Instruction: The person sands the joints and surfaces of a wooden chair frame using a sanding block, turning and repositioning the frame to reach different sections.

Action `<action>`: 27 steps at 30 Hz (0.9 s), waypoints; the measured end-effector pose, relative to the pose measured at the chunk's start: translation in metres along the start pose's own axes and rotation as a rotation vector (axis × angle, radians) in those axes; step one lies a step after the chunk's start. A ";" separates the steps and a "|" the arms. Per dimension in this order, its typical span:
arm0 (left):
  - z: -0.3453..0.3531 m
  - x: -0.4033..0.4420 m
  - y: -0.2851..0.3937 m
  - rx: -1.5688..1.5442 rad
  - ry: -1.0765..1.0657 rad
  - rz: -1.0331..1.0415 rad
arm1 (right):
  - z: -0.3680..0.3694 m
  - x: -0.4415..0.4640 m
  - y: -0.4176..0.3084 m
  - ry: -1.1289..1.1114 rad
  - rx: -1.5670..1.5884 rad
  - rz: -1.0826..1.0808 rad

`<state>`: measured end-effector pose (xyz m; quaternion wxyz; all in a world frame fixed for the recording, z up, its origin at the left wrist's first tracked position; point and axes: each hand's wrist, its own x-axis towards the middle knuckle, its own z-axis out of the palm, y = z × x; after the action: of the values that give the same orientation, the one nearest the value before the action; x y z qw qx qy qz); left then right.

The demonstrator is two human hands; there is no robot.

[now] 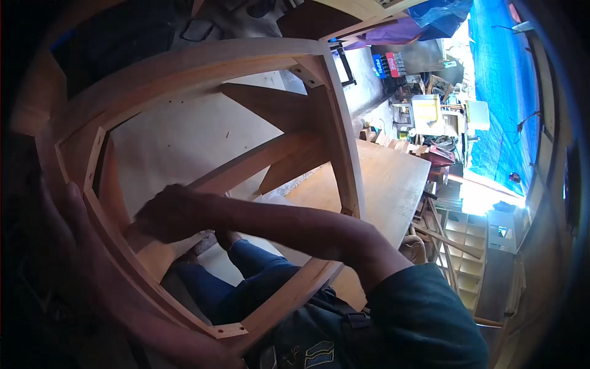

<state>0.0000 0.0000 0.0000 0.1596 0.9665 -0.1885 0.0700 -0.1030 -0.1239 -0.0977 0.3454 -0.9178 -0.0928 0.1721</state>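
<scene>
A wooden frame [345, 132] with curved rails and a slanting crossbar [246, 161] is held tilted in front of my body. My right hand [169, 214] reaches across the opening, its fingers wrapped over the lower left part of the crossbar. In shadow at the far left, my left hand [64, 212] grips the outer side of the frame's left rail, thumb near the top edge. Triangular wooden pieces [264, 104] branch from the crossbar's far end. A light corner block with screw holes [229, 331] sits at the frame's bottom corner.
Beneath the frame at right lies a wooden board [393, 175]. Behind it are red and blue bottle crates [393, 64], wood offcuts and a pale shelf unit [464, 258]. A blue tarp [501, 92] hangs at right. My legs [255, 261] show through the frame.
</scene>
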 end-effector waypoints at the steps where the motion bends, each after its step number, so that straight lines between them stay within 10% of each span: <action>1: 0.002 0.000 0.001 -0.047 -0.035 -0.019 | -0.014 -0.015 0.010 -0.037 -0.111 0.026; 8: 0.007 0.004 0.005 0.100 0.032 0.085 | -0.094 -0.131 0.093 -0.328 -0.611 0.504; 16: 0.008 0.001 0.016 -0.173 -0.069 -0.087 | -0.018 -0.009 -0.014 0.110 -0.214 0.023; 27: 0.003 0.002 0.012 -0.093 -0.077 0.003 | -0.085 -0.123 0.095 -0.162 -0.548 0.420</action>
<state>-0.0022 -0.0123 0.0008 0.1967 0.9598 -0.1988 0.0245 -0.1794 -0.2809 -0.0704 0.0351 -0.9588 0.0282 0.2806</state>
